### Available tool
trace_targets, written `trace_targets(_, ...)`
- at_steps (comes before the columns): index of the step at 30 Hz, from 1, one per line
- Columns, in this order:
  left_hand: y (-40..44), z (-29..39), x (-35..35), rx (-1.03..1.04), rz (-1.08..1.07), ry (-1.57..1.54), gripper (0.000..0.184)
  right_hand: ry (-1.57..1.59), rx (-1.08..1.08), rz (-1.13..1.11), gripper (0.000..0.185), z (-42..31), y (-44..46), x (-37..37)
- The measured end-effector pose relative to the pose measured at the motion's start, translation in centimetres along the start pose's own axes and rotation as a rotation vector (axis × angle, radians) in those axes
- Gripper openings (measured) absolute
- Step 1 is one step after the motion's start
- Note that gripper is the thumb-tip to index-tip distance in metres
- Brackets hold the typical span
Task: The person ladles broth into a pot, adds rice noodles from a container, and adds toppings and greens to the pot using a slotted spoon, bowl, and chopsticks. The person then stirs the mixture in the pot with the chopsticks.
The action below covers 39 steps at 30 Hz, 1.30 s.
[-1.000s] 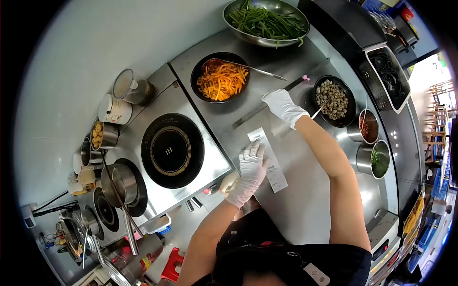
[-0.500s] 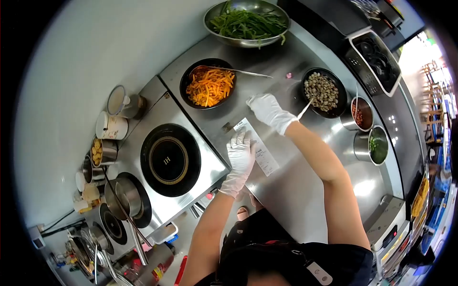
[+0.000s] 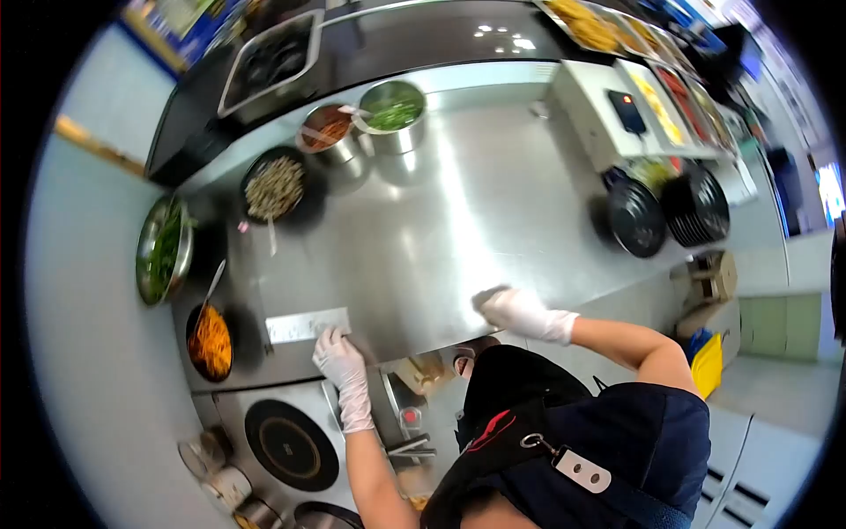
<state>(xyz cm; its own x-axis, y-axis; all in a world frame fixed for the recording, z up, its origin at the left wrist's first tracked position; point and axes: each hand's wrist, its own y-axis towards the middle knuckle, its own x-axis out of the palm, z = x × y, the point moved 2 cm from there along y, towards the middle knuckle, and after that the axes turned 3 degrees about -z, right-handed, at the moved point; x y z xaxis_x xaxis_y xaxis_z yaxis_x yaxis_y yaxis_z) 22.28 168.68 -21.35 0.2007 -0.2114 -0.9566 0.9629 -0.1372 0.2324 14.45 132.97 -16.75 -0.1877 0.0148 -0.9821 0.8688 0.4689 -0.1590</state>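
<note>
My left hand (image 3: 339, 357), in a white glove, rests with its fingertips at the near right end of a white printed paper slip (image 3: 295, 326) on the steel counter. Its fingers are extended and hold nothing. Over the counter's front edge is my right hand (image 3: 520, 313), also gloved. Motion blurs its fingers, so I cannot make out their pose or anything in them. A black bowl of shredded orange vegetable (image 3: 211, 342), with a spoon in it, stands left of the slip. Behind the slip is a black bowl of small grey-brown pieces (image 3: 275, 185) with a spoon.
Steel pots of red bits (image 3: 326, 132) and chopped greens (image 3: 392, 115) stand at the back. A metal bowl of long greens (image 3: 165, 249) is far left. A round black cooktop (image 3: 291, 445) lies at lower left. Stacked black bowls (image 3: 696, 207) sit at right.
The view has swung to the right. My right hand has moved away from the slip, rightward along the counter to its front edge. My left hand stays at the slip, nearer its end.
</note>
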Motion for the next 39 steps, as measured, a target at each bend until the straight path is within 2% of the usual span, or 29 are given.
trace_targets(2, -0.1, 0.1, 0.5, 0.039, -0.013, 0.043, 0.019, 0.154, 0.422, 0.301, 0.014, 4.5, -6.1, -1.1)
trace_targets(3, -0.1, -0.2, 0.9, 0.059, -0.035, 0.063, 0.02, 0.419, 0.741, 0.447, 0.016, 6.3, -9.3, -2.3)
trace_targets(5, 0.2, 0.0, 0.6, 0.018, -0.108, 0.05, 0.022, 0.278, 0.989, 0.679, 0.019, 11.1, -15.7, -0.5)
trace_targets(9, 0.3, 2.5, -0.8, 0.059, -0.059, 0.021, 0.026, 0.476, 1.367, 0.766, 0.02, 16.8, -27.7, 0.9)
trace_targets(11, -0.5, 4.3, -0.8, 0.099, -0.013, -0.03, 0.026, 0.852, 1.567, 0.903, 0.023, 17.0, -31.4, 2.9)
trace_targets(12, -0.8, 6.1, -1.7, 0.132, 0.002, -0.035, 0.027, 0.958, 1.612, 0.9, 0.028, 17.4, -33.0, 4.9)
trace_targets(13, -1.2, 8.0, -2.3, 0.151, -0.012, -0.088, 0.027, 0.979, 1.6, 0.691, 0.029, 17.7, -33.9, 7.0)
trace_targets(15, -2.7, 11.4, -2.8, 0.239, 0.053, -0.15, 0.028, 0.978, 1.522, 0.27, 0.031, 18.5, -35.1, 11.3)
trace_targets(17, -5.0, 14.9, -3.1, 0.304, 0.086, -0.229, 0.028, 1.076, 1.35, 0.077, 0.028, 16.2, -33.5, 13.8)
trace_targets(19, -8.4, 18.3, -3.9, 0.278, 0.075, -0.366, 0.029, 1.27, 1.035, -0.174, 0.032, 13.5, -29.9, 15.4)
trace_targets(20, -10.3, 19.4, -3.2, 0.213, 0.042, -0.387, 0.028, 1.42, 1.012, -0.288, 0.033, 11.9, -28.1, 15.8)
trace_targets(22, -15.5, 21.9, -2.2, 0.132, -0.03, -0.439, 0.027, 0.933, 0.571, -0.441, 0.033, 9.3, -25.2, 16.9)
trace_targets(23, -17.4, 23.2, -2.2, 0.124, -0.047, -0.46, 0.026, 0.645, 0.344, -0.525, 0.038, 8.1, -23.6, 15.3)
trace_targets(24, -20.8, 23.8, 0.2, -0.06, -0.095, -0.583, 0.024, 0.565, 0.181, -0.457, 0.038, 7.1, -22.4, 14.5)
trace_targets(25, -25.1, 24.3, 3.1, -0.247, -0.126, -0.713, 0.022, 0.446, 0.087, -0.529, 0.033, 6.1, -21.1, 13.4)
trace_targets(27, -32.1, 26.0, 5.1, -0.41, -0.263, -0.722, 0.019, 0.248, -0.115, -0.548, 0.027, 4.3, -19.3, 11.3)
trace_targets(29, -37.8, 28.4, 3.2, -0.554, -0.394, -0.677, 0.022, 0.274, -0.188, -0.501, 0.025, 3.5, -19.0, 11.5)
trace_targets(31, -43.7, 30.2, 2.1, -0.624, -0.606, -0.653, 0.028, 0.362, -0.348, -0.334, 0.025, 3.0, -18.9, 11.9)
trace_targets(33, -48.3, 31.6, -0.5, -0.796, -0.748, -0.648, 0.028, 0.362, -0.399, -0.36, 0.027, 1.4, -18.3, 11.4)
trace_targets(35, -52.8, 31.9, -3.7, -0.949, -0.763, -0.631, 0.029, 0.338, -0.51, -0.402, 0.027, -0.6, -17.6, 12.9)
trace_targets(39, -62.3, 32.1, -5.3, -1.182, -0.53, -0.566, 0.028, 0.105, -0.764, -0.5, 0.025, -8.8, -16.5, 12.6)
